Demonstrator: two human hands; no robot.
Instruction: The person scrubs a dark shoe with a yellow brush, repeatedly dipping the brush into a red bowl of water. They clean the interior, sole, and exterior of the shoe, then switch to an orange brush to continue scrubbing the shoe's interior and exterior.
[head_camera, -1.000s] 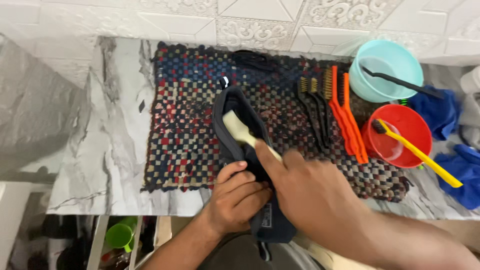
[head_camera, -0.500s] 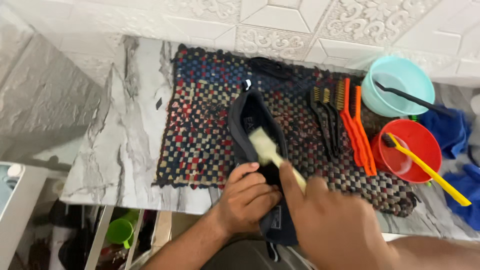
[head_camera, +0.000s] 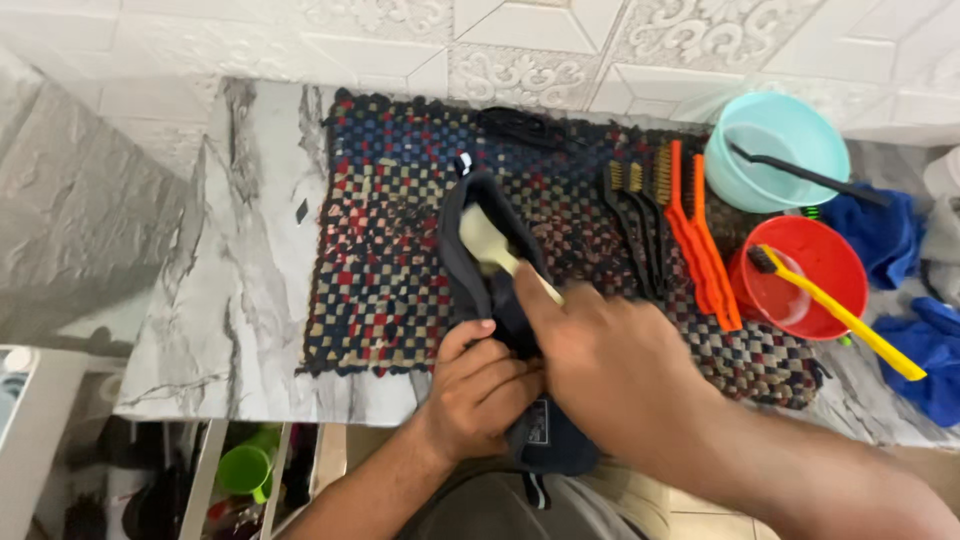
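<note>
— Where do we have the shoe?
— At the counter edge on the mat, toe pointing away; our left hand clamps its heel.
— And the brush?
— Our right hand grips it, bristles on the shoe (spare brushes and bowls lie rightward).

One head-worn camera looks steeply down, close over the marble counter edge.

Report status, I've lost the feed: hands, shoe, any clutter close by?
Left hand gripping dark shoe at the counter edge. Right hand holding cream brush against its side. Wire brushes on woven mat, close beside, not touching.
</note>
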